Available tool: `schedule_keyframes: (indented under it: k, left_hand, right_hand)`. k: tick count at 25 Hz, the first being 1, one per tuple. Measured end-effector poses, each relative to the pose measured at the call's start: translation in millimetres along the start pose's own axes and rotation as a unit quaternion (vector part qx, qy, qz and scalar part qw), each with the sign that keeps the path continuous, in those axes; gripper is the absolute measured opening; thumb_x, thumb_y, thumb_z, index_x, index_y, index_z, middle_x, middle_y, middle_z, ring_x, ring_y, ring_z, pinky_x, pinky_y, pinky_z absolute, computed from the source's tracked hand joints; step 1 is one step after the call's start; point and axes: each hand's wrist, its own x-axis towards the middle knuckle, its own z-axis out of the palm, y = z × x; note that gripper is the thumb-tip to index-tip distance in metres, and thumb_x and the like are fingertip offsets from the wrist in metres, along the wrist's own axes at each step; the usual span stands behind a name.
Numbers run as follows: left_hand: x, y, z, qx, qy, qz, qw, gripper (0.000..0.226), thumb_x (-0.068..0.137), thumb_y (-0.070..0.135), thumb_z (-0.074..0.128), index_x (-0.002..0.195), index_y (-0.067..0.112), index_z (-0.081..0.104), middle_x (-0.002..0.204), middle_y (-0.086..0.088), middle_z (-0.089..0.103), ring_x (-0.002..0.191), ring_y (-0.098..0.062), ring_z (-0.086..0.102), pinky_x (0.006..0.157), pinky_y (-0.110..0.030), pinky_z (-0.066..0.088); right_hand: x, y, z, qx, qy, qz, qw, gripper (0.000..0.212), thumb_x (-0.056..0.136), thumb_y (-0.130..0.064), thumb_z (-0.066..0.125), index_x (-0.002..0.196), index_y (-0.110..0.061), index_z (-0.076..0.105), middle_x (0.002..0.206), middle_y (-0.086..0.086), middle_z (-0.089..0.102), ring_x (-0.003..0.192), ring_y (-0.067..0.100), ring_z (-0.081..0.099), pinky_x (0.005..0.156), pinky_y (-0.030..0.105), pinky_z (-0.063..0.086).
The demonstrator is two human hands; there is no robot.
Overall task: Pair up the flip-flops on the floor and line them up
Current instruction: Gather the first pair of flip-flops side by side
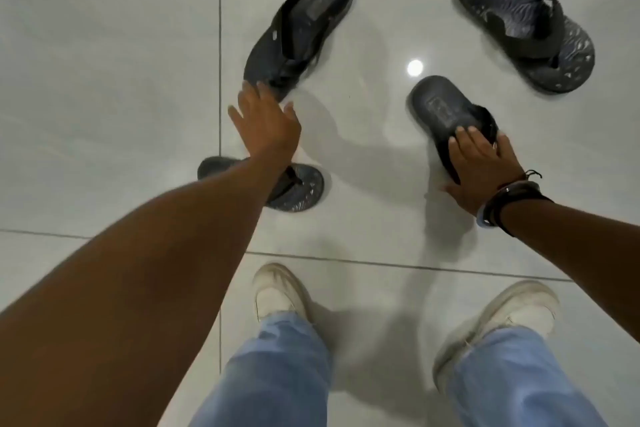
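Your feet: white sneakers [280, 291] and pale blue jeans [277, 371] stand nearest, on the glossy grey tiled floor [104, 80]; step forward carelessly and you could kick a sandal out of place.
Left forearm: it crosses above the near-left dark patterned-sole flip-flop [301, 189], hiding most of it; dropping the arm may nudge it.
Left hand [265, 123]: fingers spread and apart, holding nothing, fingertips at the near end of the plain black strapped flip-flop [301, 28] lying far left of centre. I cannot tell if they touch it. A push instead of a grasp would likely slide it away on the slick tile.
Right hand [479, 168]: pressed flat on the second plain black flip-flop [446, 115], fingers over the footbed, thumb by its edge, not clearly clamped. Dragging like this risks it slipping or twisting.
Far right: black flip-flop with a wavy patterned sole [526, 25], well apart from its near-left mate.
Pairing risk: all four are dark; match by sole pattern, or you may mix the pairs.
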Motion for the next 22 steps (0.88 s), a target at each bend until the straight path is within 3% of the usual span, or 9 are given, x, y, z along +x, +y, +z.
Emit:
schedule_keyframes:
  k: [2, 4, 6, 8, 11, 15, 19, 22]
  left_hand:
    - [39.0, 17.0, -7.8, 0.048, 0.011, 0.126, 0.991, 0.065, 0.096, 0.031, 0.049, 0.151, 0.009, 0.023, 0.159, -0.018, 0.023, 0.146, -0.034, 0.022, 0.118, -0.053, 0.010]
    - [87.8, 29.4, -20.3, 0.129, -0.006, 0.237, 0.963, 0.062, 0.092, 0.027, 0.051, 0.147, 0.008, 0.031, 0.153, -0.019, 0.033, 0.145, -0.036, 0.022, 0.118, -0.055, 0.006]
    - [104.5, 39.3, -22.7, 0.194, -0.063, 0.315, 0.927, 0.041, 0.088, 0.027, 0.053, 0.123, 0.005, 0.058, 0.123, -0.019, 0.060, 0.133, -0.036, 0.039, 0.118, -0.057, 0.005]
    - [98.4, 45.2, -22.0, 0.226, -0.103, 0.354, 0.902, 0.018, 0.086, 0.022, 0.055, 0.090, 0.007, 0.066, 0.085, -0.013, 0.063, 0.105, -0.036, 0.056, 0.118, -0.056, 0.007]
    - [75.5, 65.4, -25.9, 0.185, -0.083, 0.340, 0.918, 0.013, 0.086, 0.015, 0.056, 0.077, 0.009, 0.062, 0.072, -0.010, 0.058, 0.088, -0.036, 0.059, 0.116, -0.052, 0.013]
    - [41.3, 66.9, -8.3, 0.063, -0.112, 0.235, 0.963, 0.019, 0.093, 0.025, 0.052, 0.086, 0.014, 0.066, 0.087, -0.007, 0.069, 0.097, -0.032, 0.057, 0.105, -0.043, 0.023]
    - [22.5, 77.5, -1.5, -0.003, -0.122, 0.181, 0.976, 0.016, 0.093, 0.016, 0.049, 0.081, 0.018, 0.060, 0.082, -0.004, 0.065, 0.091, -0.029, 0.058, 0.095, -0.041, 0.027]
    - [22.0, 93.6, -4.6, -0.029, -0.139, 0.181, 0.973, 0.017, 0.093, 0.018, 0.048, 0.082, 0.021, 0.061, 0.086, -0.003, 0.068, 0.091, -0.027, 0.059, 0.095, -0.043, 0.027]
  right_hand:
    - [-2.3, 5.3, 2.2, -0.016, 0.006, -0.001, 1.000, 0.075, 0.086, -0.052, 0.057, 0.145, -0.008, 0.039, 0.156, 0.013, 0.030, 0.146, 0.028, 0.020, 0.117, 0.051, 0.013]
    - [-6.7, 5.1, 11.4, -0.023, 0.033, -0.035, 0.999, 0.055, 0.078, -0.041, 0.071, 0.121, -0.007, 0.063, 0.132, 0.017, 0.055, 0.132, 0.034, 0.040, 0.112, 0.052, 0.024]
    - [-9.7, 3.8, 12.7, -0.033, 0.011, -0.051, 0.998, 0.034, 0.074, -0.024, 0.071, 0.104, -0.008, 0.070, 0.108, 0.013, 0.064, 0.112, 0.035, 0.053, 0.106, 0.049, 0.030]
    - [-9.2, 7.2, 7.8, -0.017, -0.016, -0.047, 0.999, 0.029, 0.073, -0.010, 0.064, 0.101, -0.010, 0.070, 0.098, 0.009, 0.067, 0.102, 0.032, 0.057, 0.105, 0.045, 0.029]
    - [1.0, 14.0, -12.1, 0.068, -0.002, -0.005, 0.998, 0.021, 0.076, -0.010, 0.063, 0.096, -0.011, 0.069, 0.097, 0.009, 0.069, 0.103, 0.031, 0.057, 0.106, 0.044, 0.024]
    - [57.0, -30.3, -50.7, 0.173, 0.022, 0.017, 0.985, 0.014, 0.087, -0.023, 0.056, 0.095, -0.014, 0.062, 0.104, 0.012, 0.068, 0.107, 0.032, 0.058, 0.101, 0.046, 0.026]
    - [105.2, -70.8, -88.0, 0.189, 0.048, 0.028, 0.980, 0.004, 0.088, -0.026, 0.055, 0.087, -0.022, 0.056, 0.099, 0.008, 0.068, 0.100, 0.032, 0.060, 0.101, 0.047, 0.029]
    - [121.1, -91.3, -109.8, 0.183, 0.073, 0.011, 0.980, 0.010, 0.086, -0.019, 0.052, 0.077, -0.024, 0.052, 0.090, 0.007, 0.067, 0.097, 0.033, 0.059, 0.102, 0.049, 0.029]
